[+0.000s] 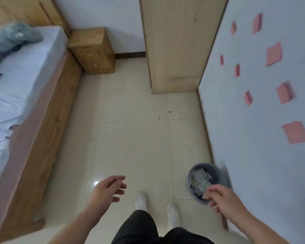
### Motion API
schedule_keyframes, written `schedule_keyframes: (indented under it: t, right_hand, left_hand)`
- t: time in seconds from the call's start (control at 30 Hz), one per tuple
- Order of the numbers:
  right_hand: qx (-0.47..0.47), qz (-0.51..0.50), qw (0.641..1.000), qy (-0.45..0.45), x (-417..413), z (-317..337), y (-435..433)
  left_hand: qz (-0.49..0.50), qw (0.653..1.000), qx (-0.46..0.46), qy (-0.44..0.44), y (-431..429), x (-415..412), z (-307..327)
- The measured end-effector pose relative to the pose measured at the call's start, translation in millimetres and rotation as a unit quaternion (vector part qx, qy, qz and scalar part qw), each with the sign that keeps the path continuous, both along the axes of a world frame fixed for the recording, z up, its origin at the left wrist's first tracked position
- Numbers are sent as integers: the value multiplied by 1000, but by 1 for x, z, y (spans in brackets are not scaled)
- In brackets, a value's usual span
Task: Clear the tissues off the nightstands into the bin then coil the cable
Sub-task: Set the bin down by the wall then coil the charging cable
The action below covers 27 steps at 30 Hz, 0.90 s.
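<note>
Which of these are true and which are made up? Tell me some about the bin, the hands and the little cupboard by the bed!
1. The bin has crumpled tissues in it. True.
2. The nightstand stands right beside the bed. True.
3. The bin touches the bed. False: it stands across the floor, by the wall with pink notes.
4. The left hand holds a cable. False: it holds nothing, and its fingers are relaxed.
5. The right hand is over the bin's near edge. True.
</note>
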State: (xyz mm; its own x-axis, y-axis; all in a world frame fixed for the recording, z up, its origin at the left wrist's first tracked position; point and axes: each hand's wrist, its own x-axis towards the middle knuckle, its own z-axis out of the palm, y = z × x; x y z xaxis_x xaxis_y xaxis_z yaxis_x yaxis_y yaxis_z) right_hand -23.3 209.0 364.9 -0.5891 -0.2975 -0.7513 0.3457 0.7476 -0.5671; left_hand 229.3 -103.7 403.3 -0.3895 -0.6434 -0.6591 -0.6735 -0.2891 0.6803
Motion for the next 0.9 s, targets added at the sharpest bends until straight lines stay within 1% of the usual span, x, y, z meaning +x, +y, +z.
schedule_keyframes:
  t: [0.1, 0.17, 0.27, 0.4, 0.57, 0.73, 0.9]
  right_hand:
    - [2, 67, 998, 3, -2, -2, -25]
    - [-4, 111, 994, -9, 7, -7, -51]
    - [-1, 204, 979, -9, 41, -14, -102]
    - [2, 317, 948, -20, 110, -14, -164]
    - [19, 447, 894, -40, 214, -19, -218]
    - [46, 559, 826, -52, 312, -28, -263]
    - [41, 674, 736, -46, 421, -21, -323]
  left_hand:
    - [127, 992, -10, 15, 21, 62, 6]
    - [220, 975, -11, 32, 38, 106, 12]
    - [343, 938, -16, 42, 70, 185, 17]
    - [478, 878, -16, 36, 126, 285, 11]
    - [623, 782, -6, 31, 204, 379, 0]
    - [738, 674, 3, 14, 279, 425, -17]
    - [827, 562, 4, 0, 327, 463, -29]
